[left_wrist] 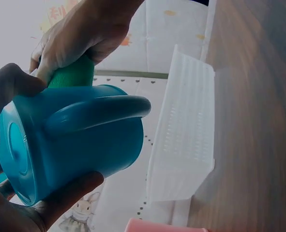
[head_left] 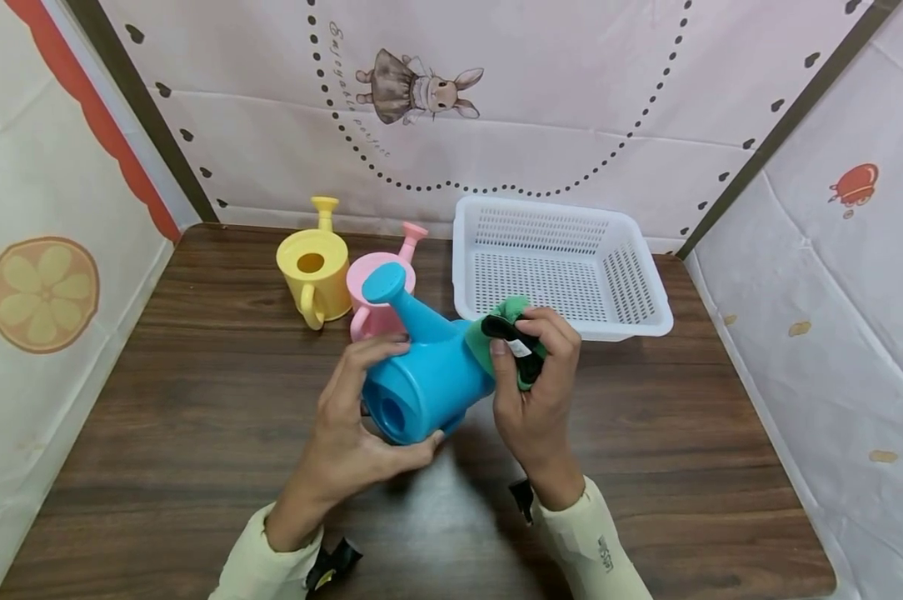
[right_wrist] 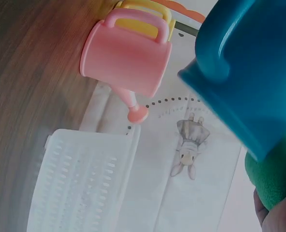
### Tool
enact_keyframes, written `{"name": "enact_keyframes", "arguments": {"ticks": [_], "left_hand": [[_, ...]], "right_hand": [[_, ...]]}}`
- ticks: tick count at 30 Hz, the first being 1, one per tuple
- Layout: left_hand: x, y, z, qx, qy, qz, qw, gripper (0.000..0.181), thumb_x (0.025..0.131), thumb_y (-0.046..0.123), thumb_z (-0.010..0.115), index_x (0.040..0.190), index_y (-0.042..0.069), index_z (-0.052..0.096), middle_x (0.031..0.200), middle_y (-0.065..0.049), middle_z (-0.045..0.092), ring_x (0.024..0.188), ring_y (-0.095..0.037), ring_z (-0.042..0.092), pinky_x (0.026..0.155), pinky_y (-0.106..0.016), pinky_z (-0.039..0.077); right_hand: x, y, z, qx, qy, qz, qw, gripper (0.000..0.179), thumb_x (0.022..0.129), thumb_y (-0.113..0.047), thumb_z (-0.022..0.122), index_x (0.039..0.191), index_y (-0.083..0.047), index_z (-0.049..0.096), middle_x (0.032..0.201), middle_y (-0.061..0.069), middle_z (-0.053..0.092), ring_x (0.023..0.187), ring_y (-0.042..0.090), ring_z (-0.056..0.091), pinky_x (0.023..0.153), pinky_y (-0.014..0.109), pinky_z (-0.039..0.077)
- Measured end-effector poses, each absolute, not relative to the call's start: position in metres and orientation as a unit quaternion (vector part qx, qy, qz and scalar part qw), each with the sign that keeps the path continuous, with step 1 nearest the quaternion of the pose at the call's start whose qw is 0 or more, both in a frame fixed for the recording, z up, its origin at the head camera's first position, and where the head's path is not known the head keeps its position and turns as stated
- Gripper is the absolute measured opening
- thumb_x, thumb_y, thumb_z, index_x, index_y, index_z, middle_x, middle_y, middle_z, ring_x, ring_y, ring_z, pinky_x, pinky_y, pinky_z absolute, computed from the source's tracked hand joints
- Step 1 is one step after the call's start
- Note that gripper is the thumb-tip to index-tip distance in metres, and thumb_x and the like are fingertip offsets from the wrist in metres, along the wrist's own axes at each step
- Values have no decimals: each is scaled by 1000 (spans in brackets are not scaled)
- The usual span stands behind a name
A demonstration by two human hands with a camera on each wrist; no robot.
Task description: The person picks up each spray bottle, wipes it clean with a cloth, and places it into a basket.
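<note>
A dark brown wood-grain table [head_left: 197,467] stands inside pale printed fabric walls [head_left: 571,83], 3 of them showing. Held above it, a blue plastic watering can [head_left: 446,379] lies tipped, its long axis slanting from holed top, near left, to base, far right; the spout aims far left. The left hand [head_left: 350,442] grips the top end, fingers and thumb spread around; the right hand [head_left: 537,400] pinches a green, black-lined cloth [head_left: 481,346] against the base.

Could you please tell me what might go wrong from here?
1. The blue watering can is held clear of the table by the left hand alone, so it might slip as the right hand presses the green cloth against its base.
2. Its spout points towards the pink can, so a careless swing could perhaps knock that over.
</note>
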State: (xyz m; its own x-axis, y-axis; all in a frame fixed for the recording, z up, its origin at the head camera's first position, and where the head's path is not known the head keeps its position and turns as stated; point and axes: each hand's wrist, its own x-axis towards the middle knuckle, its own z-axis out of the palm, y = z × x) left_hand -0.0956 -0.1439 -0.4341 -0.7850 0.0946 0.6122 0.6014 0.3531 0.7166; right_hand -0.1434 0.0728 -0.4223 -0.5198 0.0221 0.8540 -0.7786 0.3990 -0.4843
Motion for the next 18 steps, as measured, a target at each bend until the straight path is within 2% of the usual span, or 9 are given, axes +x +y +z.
{"name": "enact_keyframes", "arguments": {"ticks": [5,9,13,18], "left_hand": [[-97,-140,-435,-220,-790,-519,241,107,59,15,109,152,4,57,150,-20,62,138,-40,64,103,-68,64],[-97,-138,-435,-212,-805,-511,214,106,61,19,111,152,9,58,150,-17,64,134,-38,67,102,-68,65],[-96,-137,-435,-215,-817,-501,188,106,63,21,112,153,11,57,155,-15,64,136,-36,67,103,-66,65],[-97,-137,-435,-229,-816,-502,172,107,62,13,111,153,9,55,159,-13,61,141,-35,64,108,-62,64]], "right_hand": [[-142,71,-421,261,-726,492,404,27,110,1,65,132,10,54,140,32,54,135,38,57,119,32,55],[-136,64,-418,271,-723,500,392,27,113,-7,64,132,9,53,140,31,54,134,38,58,118,31,57],[-129,56,-417,290,-717,491,402,29,116,-16,61,130,9,53,137,29,55,130,38,60,117,30,57],[-122,50,-414,314,-703,480,420,30,116,-17,60,126,10,53,134,29,56,124,37,60,115,30,57]]}}
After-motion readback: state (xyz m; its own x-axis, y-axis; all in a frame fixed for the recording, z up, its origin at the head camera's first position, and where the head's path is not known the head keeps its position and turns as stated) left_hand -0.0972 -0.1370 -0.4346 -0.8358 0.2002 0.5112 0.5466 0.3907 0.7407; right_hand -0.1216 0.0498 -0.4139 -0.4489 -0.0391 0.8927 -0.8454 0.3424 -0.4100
